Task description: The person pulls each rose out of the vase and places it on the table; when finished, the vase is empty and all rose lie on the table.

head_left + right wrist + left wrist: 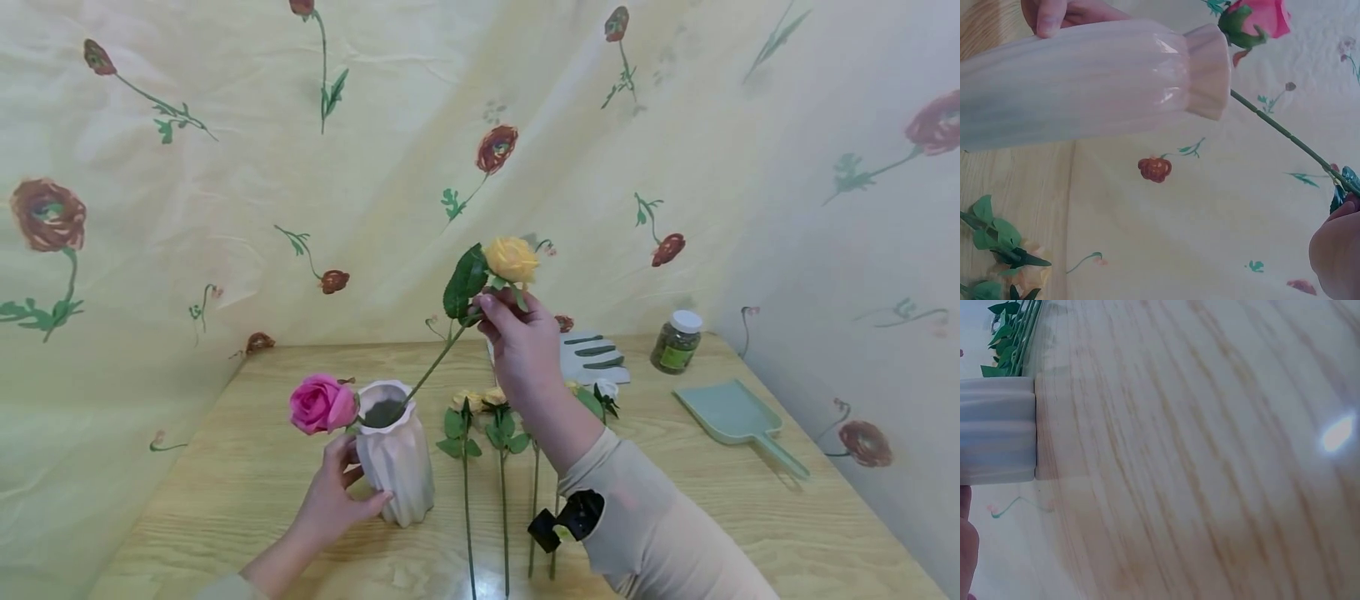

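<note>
A white fluted vase (397, 475) stands on the wooden table, its mouth uppermost. My left hand (330, 492) holds it from the left, with the thumb across the front. Leaning out over the rim on that side is a pink rose (322, 404), its lower stem hidden. Above and to the right, my right hand (525, 350) pinches a yellow rose (512, 259) by the stem just below its bloom and leaf (465, 282). This stem slants down to the left into the vase's mouth; its lower end is out of sight.
Several more roses (502, 442) lie on the table right of the vase, partly behind my right forearm. Farther back are a white-and-green glove (596, 358) and a white-lidded jar (677, 346). A pale green dustpan (738, 412) lies at the right, near the flower-patterned wall covering (390, 167).
</note>
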`<action>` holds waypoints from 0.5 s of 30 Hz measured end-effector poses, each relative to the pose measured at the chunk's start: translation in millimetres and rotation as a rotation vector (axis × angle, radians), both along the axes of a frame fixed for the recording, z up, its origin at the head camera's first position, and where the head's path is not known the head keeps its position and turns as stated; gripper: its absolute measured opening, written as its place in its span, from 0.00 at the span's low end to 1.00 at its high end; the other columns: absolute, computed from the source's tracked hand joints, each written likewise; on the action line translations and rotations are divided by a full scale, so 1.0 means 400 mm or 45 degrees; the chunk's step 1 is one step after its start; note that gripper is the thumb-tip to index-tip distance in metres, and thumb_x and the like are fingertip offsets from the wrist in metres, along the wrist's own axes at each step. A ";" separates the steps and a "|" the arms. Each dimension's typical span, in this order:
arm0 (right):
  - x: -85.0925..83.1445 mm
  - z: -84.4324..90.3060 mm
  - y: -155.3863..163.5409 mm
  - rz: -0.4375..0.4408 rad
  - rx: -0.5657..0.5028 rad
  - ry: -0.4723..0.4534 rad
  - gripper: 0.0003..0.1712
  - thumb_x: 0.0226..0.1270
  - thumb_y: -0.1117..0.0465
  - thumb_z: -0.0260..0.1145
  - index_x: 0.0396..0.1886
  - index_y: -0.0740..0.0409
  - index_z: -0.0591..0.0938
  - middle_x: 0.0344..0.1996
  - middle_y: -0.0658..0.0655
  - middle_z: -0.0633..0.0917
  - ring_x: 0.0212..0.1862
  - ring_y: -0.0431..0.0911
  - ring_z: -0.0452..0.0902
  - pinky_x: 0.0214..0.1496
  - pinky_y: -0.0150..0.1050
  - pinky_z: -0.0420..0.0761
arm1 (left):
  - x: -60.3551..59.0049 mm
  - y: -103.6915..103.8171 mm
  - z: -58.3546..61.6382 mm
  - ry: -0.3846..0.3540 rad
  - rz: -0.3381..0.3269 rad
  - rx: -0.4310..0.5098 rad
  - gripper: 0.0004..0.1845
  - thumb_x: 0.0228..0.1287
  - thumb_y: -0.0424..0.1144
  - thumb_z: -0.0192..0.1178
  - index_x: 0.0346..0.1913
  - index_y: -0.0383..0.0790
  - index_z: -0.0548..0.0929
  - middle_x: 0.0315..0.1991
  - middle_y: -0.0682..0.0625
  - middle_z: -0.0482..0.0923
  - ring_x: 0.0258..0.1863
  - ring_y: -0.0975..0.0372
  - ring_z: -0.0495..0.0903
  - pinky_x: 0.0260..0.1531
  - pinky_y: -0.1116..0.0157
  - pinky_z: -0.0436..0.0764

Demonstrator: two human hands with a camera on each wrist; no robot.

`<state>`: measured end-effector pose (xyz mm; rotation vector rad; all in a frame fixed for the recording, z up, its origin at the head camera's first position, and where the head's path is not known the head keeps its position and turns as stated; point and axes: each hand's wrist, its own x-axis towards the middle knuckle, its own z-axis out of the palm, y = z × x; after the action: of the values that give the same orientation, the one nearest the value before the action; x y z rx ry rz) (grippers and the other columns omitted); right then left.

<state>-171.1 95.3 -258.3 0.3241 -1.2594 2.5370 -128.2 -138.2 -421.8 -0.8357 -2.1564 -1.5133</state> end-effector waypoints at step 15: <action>-0.020 -0.003 0.121 -0.053 -0.349 0.061 0.03 0.52 0.69 0.63 0.27 0.62 0.77 0.27 0.57 0.80 0.29 0.46 0.76 0.29 0.31 0.75 | -0.015 -0.010 -0.023 0.002 -0.024 -0.006 0.46 0.26 0.18 0.69 0.54 0.28 0.54 0.44 0.43 0.66 0.39 0.67 0.71 0.38 0.67 0.76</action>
<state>-178.9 143.6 -259.7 0.2919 -0.8765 2.6056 -134.0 -142.1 -431.1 -0.8612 -2.1573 -1.5169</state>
